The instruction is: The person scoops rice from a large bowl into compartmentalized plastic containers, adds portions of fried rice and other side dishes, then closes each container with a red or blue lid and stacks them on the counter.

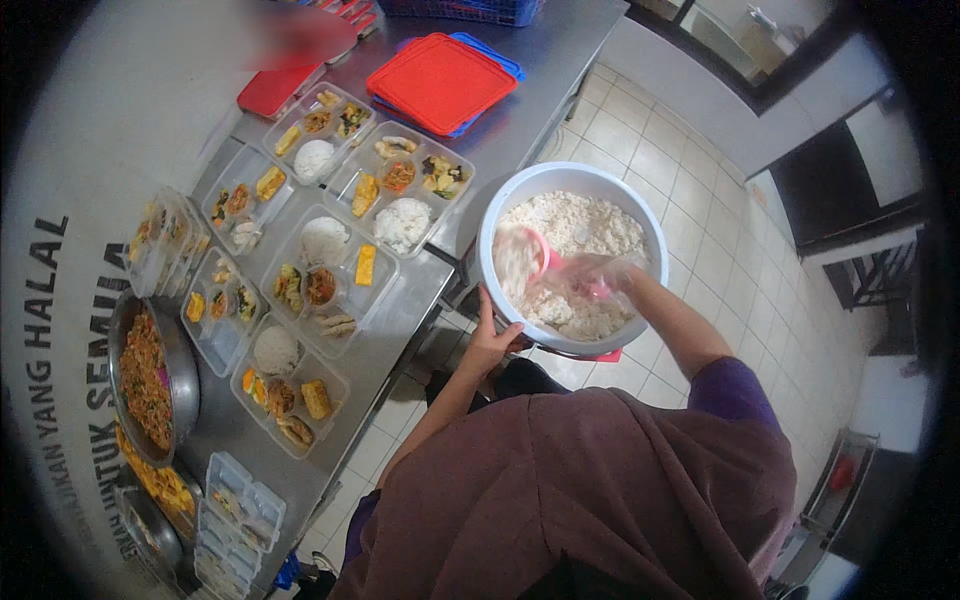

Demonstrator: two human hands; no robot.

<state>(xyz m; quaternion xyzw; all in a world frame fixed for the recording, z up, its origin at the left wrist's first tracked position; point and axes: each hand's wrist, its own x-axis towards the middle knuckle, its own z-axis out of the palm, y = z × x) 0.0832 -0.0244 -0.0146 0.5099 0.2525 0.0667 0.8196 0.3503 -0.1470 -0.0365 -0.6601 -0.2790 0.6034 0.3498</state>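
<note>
A large pale tub [657,232] full of cooked white rice [577,217] is in front of me, beside the metal table. My left hand [491,341] holds the tub's near left side from outside, thumb up along the wall. Inside the tub, my right hand [600,276] wears a clear plastic glove and is blurred by motion. It grips a pink scoop [538,251], whose mouth is at the left with blurred rice by it. Part of the handle is hidden by the gloved fingers.
Several clear compartment trays [330,277] with rice and side dishes cover the metal table [390,330]. Red and blue lids [442,82] are stacked at the back. A steel bowl of reddish food [150,382] and stacked filled trays [240,517] line the left side.
</note>
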